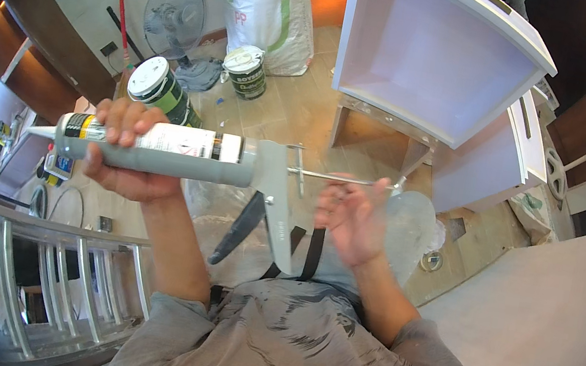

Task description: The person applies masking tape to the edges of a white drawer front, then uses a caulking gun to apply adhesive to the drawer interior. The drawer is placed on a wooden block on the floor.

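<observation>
My left hand (126, 149) is wrapped round the front of a grey caulking gun (268, 202), held level across my body. A sealant cartridge (184, 141) with a white and yellow label lies in its cradle, and the pale nozzle (40, 131) points left. The gun's black trigger (240, 228) hangs below. A thin metal plunger rod (313, 174) sticks out to the right from the back of the gun. At that rod is my right hand (352, 223), blurred, palm showing and fingers loosely apart; whether it touches the rod is unclear.
Two paint buckets (245, 72) stand ahead, near a fan (175, 15) and a large white sack (267, 10). White cabinet boxes (436, 52) are stacked at the far right. An aluminium ladder (48, 228) lies close on the left. A pale panel (540, 314) fills the right side.
</observation>
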The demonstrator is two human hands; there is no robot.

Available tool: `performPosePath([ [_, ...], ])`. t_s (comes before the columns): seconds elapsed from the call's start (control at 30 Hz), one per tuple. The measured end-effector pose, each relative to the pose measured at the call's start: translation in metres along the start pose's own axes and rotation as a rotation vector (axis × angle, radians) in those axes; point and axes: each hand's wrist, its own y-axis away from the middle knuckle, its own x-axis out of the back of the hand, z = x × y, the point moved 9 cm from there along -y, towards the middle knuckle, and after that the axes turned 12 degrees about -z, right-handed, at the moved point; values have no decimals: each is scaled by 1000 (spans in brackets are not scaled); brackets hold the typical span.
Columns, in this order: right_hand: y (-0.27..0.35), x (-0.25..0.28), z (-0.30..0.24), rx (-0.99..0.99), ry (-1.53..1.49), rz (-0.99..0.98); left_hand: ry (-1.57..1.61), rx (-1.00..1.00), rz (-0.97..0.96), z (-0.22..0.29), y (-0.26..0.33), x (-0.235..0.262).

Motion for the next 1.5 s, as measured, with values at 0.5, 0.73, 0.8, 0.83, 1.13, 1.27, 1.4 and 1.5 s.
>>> performPosePath([
  [0.5,2,15,-56,19,337,102,-41,-5,-62,12,-1,-3],
  [0.73,9,-22,7,-259,348,-297,-62,-3,-55,9,-2,-7],
  [0.8,14,-68,49,-309,151,-510,-54,5,-62,3,-1,-8],
  [0.83,14,-91,59,-320,-11,-530,-46,9,-65,-1,-1,-7],
  [1.13,15,-123,92,-402,-384,-533,-49,53,-161,-9,-1,-12],
  [1.27,18,-121,98,-466,-333,-468,-49,49,-84,-7,8,-9],
  [1.4,17,-111,99,-455,-343,-473,-37,57,-39,-9,17,2],
  [1.5,16,-106,95,-424,-339,-472,-154,52,-117,-22,7,-9],
])
